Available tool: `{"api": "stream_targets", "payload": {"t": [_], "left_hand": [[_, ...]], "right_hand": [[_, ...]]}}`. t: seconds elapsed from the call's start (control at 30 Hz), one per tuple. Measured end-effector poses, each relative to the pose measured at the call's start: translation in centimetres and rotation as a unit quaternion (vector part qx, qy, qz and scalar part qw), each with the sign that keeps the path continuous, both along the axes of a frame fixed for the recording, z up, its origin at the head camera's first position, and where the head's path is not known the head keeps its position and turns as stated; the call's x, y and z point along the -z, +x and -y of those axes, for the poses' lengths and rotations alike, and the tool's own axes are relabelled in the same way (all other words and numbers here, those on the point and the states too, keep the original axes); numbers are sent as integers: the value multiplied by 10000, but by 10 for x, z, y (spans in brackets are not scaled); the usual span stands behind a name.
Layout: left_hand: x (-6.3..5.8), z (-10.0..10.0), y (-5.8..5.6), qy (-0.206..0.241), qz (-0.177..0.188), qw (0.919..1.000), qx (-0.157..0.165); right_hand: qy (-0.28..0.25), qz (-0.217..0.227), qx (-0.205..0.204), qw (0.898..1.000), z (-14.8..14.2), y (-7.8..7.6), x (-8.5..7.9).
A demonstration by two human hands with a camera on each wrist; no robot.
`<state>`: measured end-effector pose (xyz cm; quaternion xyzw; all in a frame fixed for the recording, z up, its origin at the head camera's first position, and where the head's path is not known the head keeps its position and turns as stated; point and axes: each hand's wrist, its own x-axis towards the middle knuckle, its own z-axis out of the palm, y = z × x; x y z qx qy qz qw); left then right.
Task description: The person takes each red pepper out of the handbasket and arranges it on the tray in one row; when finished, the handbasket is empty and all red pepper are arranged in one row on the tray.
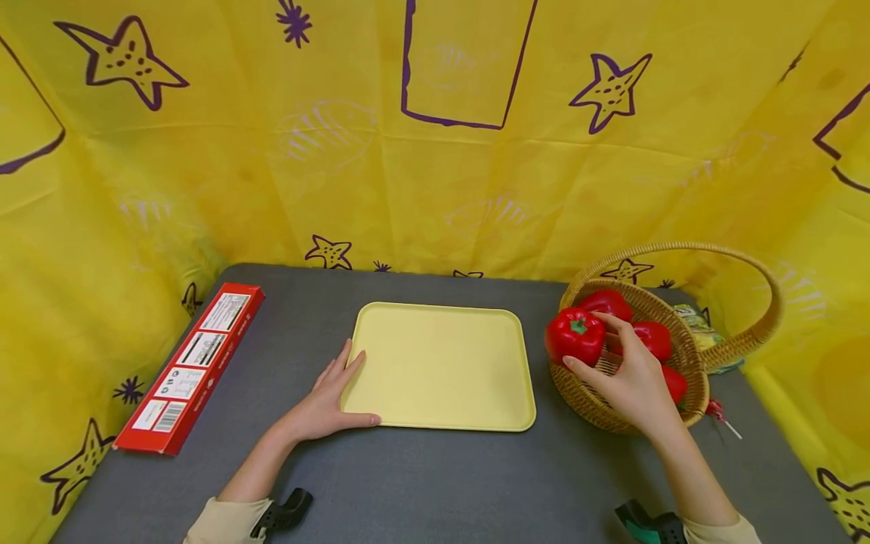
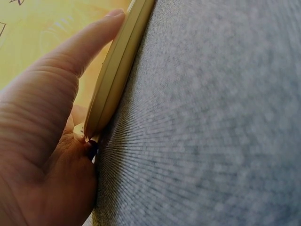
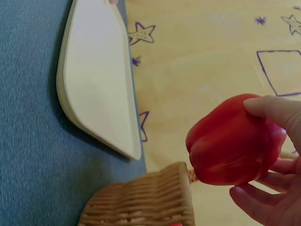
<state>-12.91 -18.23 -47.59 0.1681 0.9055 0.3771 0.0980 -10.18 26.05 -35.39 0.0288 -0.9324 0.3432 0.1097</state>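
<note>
My right hand (image 1: pixel 635 381) holds a red bell pepper (image 1: pixel 571 340) between thumb and fingers, over the left rim of a wicker basket (image 1: pixel 591 404). In the right wrist view the pepper (image 3: pixel 230 141) appears above the basket's edge, its side turned to the camera. Three more red bell peppers (image 1: pixel 652 340) lie inside the basket, one partly hidden behind my hand. My left hand (image 1: pixel 326 404) rests at the near left corner of a pale yellow tray (image 1: pixel 442 366), fingers spread over its left rim. Its thumb (image 2: pixel 94 42) lies along the near rim.
A long red box (image 1: pixel 193 370) with white labels lies at the table's left. The basket's tall arched handle (image 1: pixel 754 283) leans to the right. Behind it is a patterned packet (image 1: pixel 700 325); a red lollipop (image 1: pixel 717 410) lies beside it. Yellow curtains surround the grey table (image 1: pixel 435 483).
</note>
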Motion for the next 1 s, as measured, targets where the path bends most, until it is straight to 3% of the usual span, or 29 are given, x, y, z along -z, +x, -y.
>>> {"api": "stream_targets", "payload": {"t": [0.7,1.0], "left_hand": [[1,-1,-1,30,126,9999,-13],[2,-1,-1,40,132,9999,-14]], "right_hand": [[-548,58,-729,9958,39,-18,25],[-531,111,-890,9946,54,-26,37]]}}
